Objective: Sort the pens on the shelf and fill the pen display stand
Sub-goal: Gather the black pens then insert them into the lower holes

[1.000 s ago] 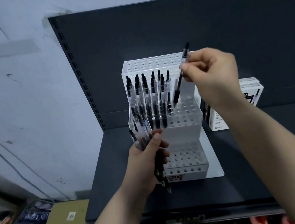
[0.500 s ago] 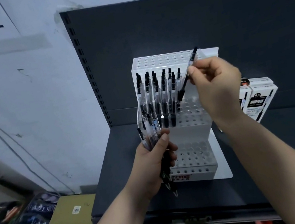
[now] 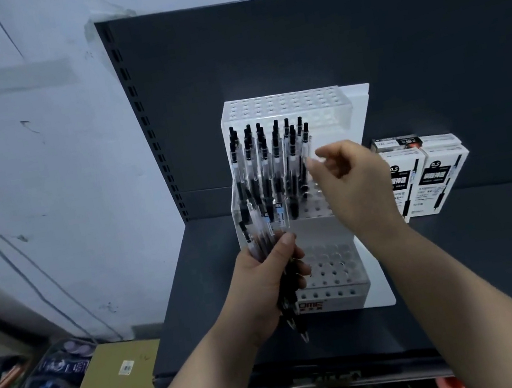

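Pens [image 3: 272,170] slim, clear-barrelled, upright in perforated white stand [image 3: 328,269]

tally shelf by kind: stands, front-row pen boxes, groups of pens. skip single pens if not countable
pen display stand: 1
front-row 0.5 pen boxes: 2 (more behind, count unclear)
pen groups: 2 (standing pens in the stand, pen bundle in the left hand)
Total: 5. Single pens overlap too much to count.

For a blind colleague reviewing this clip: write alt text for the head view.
A person's left hand grips a bundle of black pens before a white tiered pen display stand, its middle tier partly filled. The empty right hand hovers beside the standing pens. White pen boxes sit right.
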A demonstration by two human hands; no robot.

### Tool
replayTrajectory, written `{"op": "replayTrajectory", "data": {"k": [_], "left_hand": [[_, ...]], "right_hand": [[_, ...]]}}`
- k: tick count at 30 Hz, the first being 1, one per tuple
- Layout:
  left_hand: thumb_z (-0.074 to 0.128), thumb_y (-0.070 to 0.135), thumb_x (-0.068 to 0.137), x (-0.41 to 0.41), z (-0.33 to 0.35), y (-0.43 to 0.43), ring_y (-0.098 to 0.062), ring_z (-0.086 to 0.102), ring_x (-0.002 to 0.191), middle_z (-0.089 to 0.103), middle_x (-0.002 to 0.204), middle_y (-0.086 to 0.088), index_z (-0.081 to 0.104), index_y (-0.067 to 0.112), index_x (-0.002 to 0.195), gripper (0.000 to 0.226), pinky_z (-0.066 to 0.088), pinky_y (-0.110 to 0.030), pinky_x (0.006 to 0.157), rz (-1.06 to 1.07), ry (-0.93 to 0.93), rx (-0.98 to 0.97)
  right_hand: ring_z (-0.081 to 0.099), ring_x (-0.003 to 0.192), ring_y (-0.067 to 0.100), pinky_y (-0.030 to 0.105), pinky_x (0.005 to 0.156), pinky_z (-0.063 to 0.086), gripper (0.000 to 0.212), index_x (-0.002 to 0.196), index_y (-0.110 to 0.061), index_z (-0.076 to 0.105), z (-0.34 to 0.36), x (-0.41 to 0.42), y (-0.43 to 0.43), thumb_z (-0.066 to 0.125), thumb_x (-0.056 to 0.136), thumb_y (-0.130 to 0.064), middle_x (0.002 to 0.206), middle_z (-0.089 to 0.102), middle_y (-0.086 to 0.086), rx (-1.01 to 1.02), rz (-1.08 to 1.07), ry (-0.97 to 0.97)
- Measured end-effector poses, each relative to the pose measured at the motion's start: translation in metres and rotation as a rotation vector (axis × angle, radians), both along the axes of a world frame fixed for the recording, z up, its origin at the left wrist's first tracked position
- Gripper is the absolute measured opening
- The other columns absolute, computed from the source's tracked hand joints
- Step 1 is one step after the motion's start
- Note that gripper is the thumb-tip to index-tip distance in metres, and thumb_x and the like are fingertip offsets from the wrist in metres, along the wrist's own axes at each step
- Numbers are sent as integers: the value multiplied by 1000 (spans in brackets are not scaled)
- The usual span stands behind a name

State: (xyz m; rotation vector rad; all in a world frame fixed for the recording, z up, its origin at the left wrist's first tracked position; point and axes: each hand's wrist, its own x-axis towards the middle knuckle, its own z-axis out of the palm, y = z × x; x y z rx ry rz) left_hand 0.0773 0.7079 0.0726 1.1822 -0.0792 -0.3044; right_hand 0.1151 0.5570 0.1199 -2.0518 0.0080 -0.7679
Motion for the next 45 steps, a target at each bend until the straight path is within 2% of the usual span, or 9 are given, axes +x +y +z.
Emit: {"op": "replayTrajectory", "data": {"k": [5, 10, 15, 20, 24, 32, 39, 42, 45], "left_hand": [[61, 9, 85, 1, -3, -4, -16, 60, 57, 62, 67, -4, 62, 8, 85, 2, 48, -26, 51, -30, -23, 32], [61, 20, 77, -3, -3, -9, -20, 65, 63, 65, 69, -8, 65, 10, 91, 17, 53, -28, 57, -77, -1, -56], [51, 15, 91, -1, 1, -9, -22, 67, 68, 67, 73, -9, 64, 8, 94, 15, 58, -32, 66, -9, 49, -118], [48, 15, 96, 0, -1, -3, -15, 58, 55, 58, 64, -5, 60, 8, 95, 14, 51, -27, 54, 69, 45, -66], [49, 16, 95, -3, -1, -2, -13, 55, 53, 57, 62, -3, 60, 7, 97, 15, 49, -26, 53, 55, 44, -66], [42, 6, 98, -6, 0, 6, -14, 50, 57, 56, 67, -5, 60, 7, 110, 22, 45, -27, 56, -25, 63, -90], [42, 7, 97, -10, 3, 8, -13, 57, 63, 65, 74, -4, 60, 12, 118, 28, 49, -26, 63, -180, 14, -47], [49, 12, 90, -11, 5, 6, -13, 60, 63, 68, 77, -6, 61, 10, 115, 28, 51, -25, 63, -257, 0, -69], [52, 16, 85, -12, 5, 2, -14, 63, 65, 70, 79, -8, 62, 7, 109, 28, 52, -26, 62, -296, 3, -78]], "right_hand": [[53, 56, -2, 11, 55, 42, 14, 75, -18, 66, -6, -31, 14, 75, 79, -29, 60, 59, -13, 106, 274, 327], [65, 67, 11, 21, 61, 53, 8, 82, -15, 67, 3, -33, 1, 73, 80, -11, 72, 70, 1, 328, 389, 423], [67, 64, 15, 24, 62, 54, 9, 79, -10, 67, 31, -25, -16, 72, 78, -3, 66, 71, 3, 485, 288, 174], [66, 66, 16, 33, 70, 59, 12, 75, -20, 68, 58, -5, -16, 73, 81, -10, 69, 68, 5, 339, 91, -117], [67, 70, 23, 39, 69, 58, 10, 74, -21, 69, 42, 10, -9, 71, 82, -17, 71, 69, 5, 184, 34, -62], [61, 58, 18, 32, 57, 53, 12, 76, -13, 68, 2, 15, -1, 70, 85, -19, 63, 64, -3, -3, -10, -7], [59, 70, 15, 37, 70, 54, 19, 96, -16, 68, 4, -12, -7, 71, 84, -31, 78, 64, -3, 73, 22, 53], [65, 70, 16, 32, 68, 54, 10, 88, -24, 69, 9, -39, 3, 70, 82, -31, 75, 68, -4, 103, 285, 338], [67, 62, 7, 25, 62, 55, 7, 81, -13, 66, 5, -44, 8, 73, 81, -16, 65, 67, -5, 240, 425, 484]]}}
